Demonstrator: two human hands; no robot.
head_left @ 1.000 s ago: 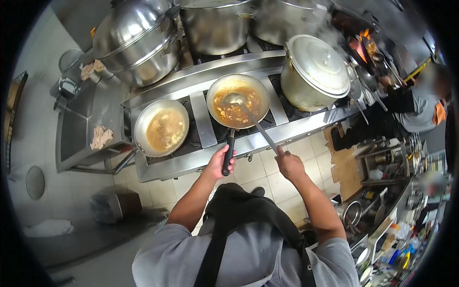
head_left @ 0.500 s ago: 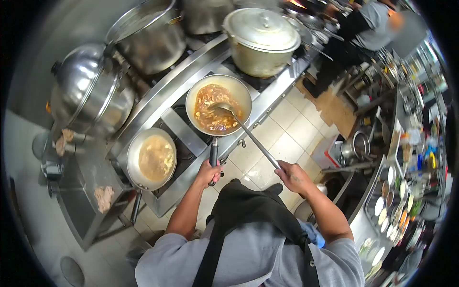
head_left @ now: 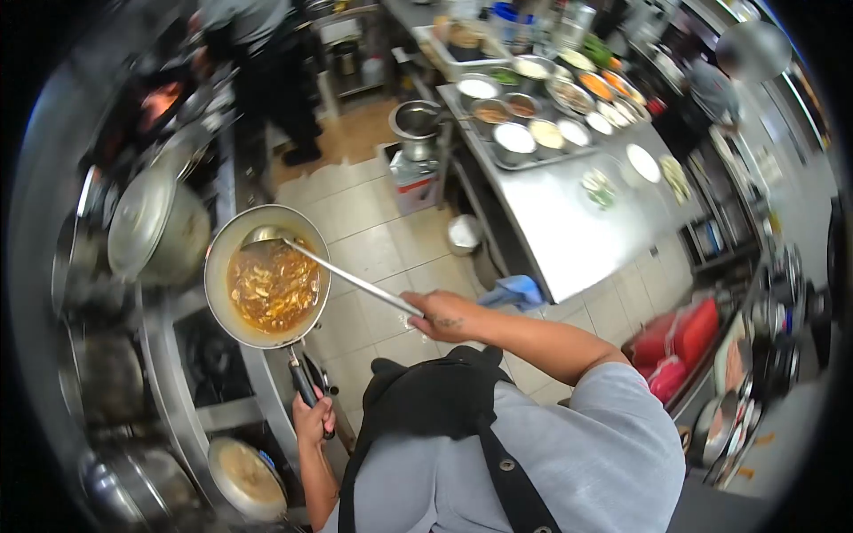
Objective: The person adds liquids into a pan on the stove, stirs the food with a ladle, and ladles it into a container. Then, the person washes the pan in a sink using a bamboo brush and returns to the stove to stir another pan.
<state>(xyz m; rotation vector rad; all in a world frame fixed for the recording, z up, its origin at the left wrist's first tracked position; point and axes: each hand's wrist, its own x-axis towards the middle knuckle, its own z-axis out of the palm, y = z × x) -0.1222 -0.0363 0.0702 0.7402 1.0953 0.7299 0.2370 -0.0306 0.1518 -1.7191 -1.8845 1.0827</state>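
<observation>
My left hand is wrapped round the black handle of a frying pan, which appears lifted above the edge of the stove. Brown sauce with pale pieces fills much of the pan. A long-handled ladle is gripped in my right hand; its bowl rests in the sauce near the pan's far side. Lower left, a second pan with light brown liquid sits over a burner, a blue flame visible beside it.
A steel worktable on the right bears a tray of several filled bowls. On the stove stands a big lidded pot. A co-worker is at the far left. A red bag lies at right, above tiled floor.
My view has turned right towards the worktable. The frying pan has come off its burner in my left hand, and the ladle's bowl has shifted to the pan's far side.
</observation>
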